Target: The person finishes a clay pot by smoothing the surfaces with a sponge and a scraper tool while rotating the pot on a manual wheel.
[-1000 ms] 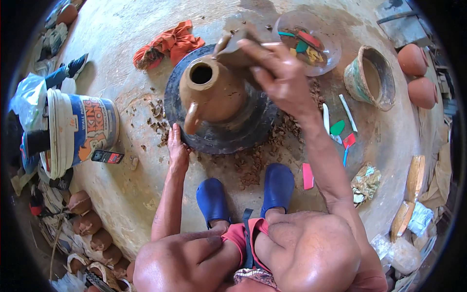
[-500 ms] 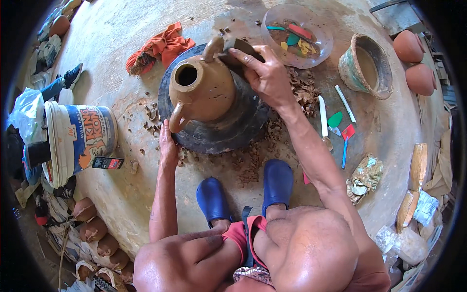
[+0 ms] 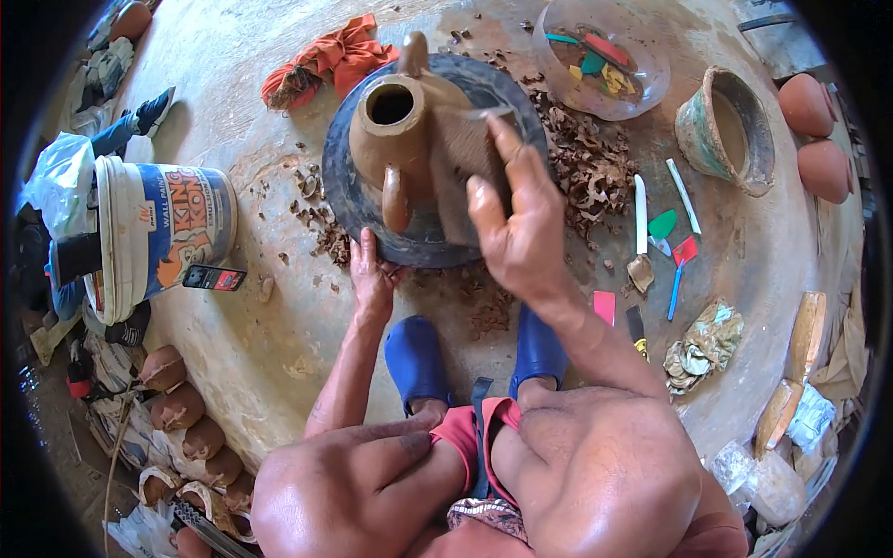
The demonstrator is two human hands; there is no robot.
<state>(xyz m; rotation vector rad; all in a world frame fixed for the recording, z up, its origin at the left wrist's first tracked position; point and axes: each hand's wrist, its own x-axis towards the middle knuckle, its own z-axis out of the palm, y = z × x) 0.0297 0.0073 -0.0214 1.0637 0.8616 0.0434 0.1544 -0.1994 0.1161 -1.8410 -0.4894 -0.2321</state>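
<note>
Clay pot [image 3: 409,144] on dark disc [image 3: 428,252], shavings [image 3: 591,153] and bucket [image 3: 177,228] on pale floor [image 3: 265,386].

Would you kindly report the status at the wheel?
Left hand at wheel's edge. Right hand holding brown slab by pot. Two-handled pot upright on wheel. Clay shavings beside wheel.

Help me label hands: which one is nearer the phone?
Left. The left hand is right of the phone, at the wheel's rim; the right hand is farther right, beside the jug.
</note>
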